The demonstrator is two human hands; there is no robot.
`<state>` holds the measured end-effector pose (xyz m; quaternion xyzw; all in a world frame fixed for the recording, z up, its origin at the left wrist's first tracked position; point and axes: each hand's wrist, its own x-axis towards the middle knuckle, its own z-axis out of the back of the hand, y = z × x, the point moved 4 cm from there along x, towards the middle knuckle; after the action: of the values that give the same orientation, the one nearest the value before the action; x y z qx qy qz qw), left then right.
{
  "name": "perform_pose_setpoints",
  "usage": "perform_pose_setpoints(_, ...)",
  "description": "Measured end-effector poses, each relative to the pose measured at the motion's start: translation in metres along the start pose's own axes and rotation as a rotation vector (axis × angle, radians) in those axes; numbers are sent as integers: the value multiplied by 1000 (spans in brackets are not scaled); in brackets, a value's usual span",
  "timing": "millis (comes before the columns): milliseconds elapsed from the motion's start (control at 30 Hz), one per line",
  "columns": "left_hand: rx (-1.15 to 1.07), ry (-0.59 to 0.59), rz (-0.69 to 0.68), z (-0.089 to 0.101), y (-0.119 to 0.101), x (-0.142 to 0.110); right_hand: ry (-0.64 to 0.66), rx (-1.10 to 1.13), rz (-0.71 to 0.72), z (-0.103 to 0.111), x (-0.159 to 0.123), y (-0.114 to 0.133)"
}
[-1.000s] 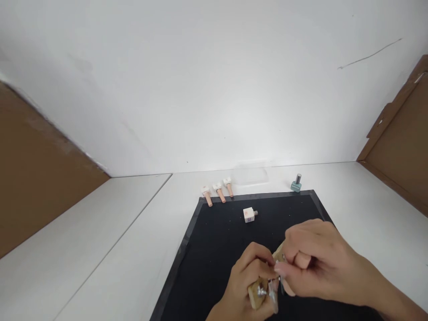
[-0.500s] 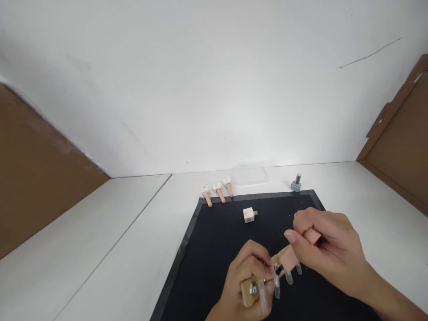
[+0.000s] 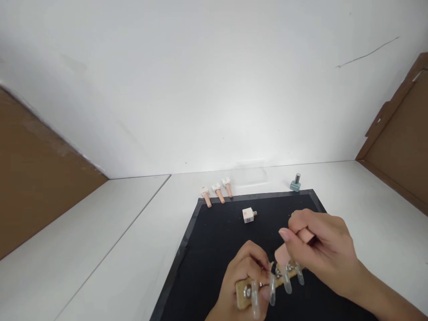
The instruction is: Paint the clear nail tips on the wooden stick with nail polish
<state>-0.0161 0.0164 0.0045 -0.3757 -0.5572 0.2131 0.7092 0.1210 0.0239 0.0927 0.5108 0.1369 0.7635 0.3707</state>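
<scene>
My left hand [image 3: 245,276], at the bottom centre, is closed around a tan nail practice stand [image 3: 241,296] with shiny metal posts. Several clear false nails [image 3: 286,281] stick out from the stand in a row. Above its right part, my right hand [image 3: 321,249] pinches a peach nail polish cap [image 3: 282,255], partly covered by the thumb. A small dark tip shows below the cap, beside the false nails; whether it touches one I cannot tell. Beyond both hands, a white nail polish bottle [image 3: 248,215] without its cap lies on the black mat [image 3: 210,249].
Three white bottles with peach caps [image 3: 219,195] lie in a row at the mat's far left corner. A clear plastic tray [image 3: 250,176] is by the wall. A teal bottle with a silver cap [image 3: 295,185] stands far right. Brown cardboard panels [image 3: 401,133] flank the space.
My right hand and the cap have shifted slightly left. The stand has turned a little in my left hand, so its false nails now point more downward and show more clearly.
</scene>
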Motion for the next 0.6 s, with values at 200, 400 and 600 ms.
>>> perform_pose_setpoints(200,-2,4,41,2,0,3,30,145,-42,-1,-2,0)
perform_pose_setpoints(400,-26,15,48,1,0,4,194,236,-88,-9,-5,1)
perform_pose_setpoints(600,-46,10,18,1,4,-6,23,133,-150,-4,-4,-8)
